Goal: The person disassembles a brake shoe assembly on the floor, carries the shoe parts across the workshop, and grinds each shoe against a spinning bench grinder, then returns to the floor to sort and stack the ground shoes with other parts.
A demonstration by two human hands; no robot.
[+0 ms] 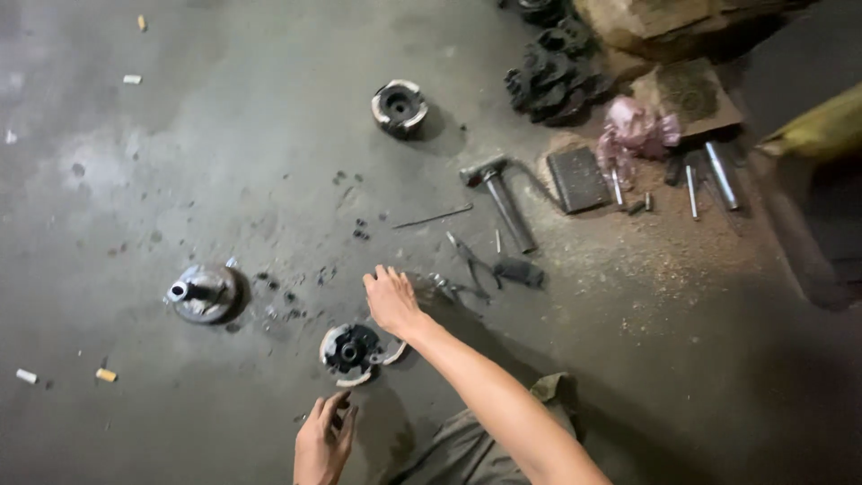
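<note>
Your right hand hovers with loose, empty fingers over the concrete floor, just above the round metal hub (dark in the middle). Your left hand, fingers slack and empty, sits near the hub's lower edge, and pliers lie just beyond your right hand

A repair workshop: oily concrete floor, hammer, pliers.

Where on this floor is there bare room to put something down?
Most bare concrete lies upper left, between the round housing and the hub with the shaft. Another patch lies lower left, beyond the left hand. It is crowded around the hammer, pliers and pink rag, and by the right hand over the toothed hub.
</note>
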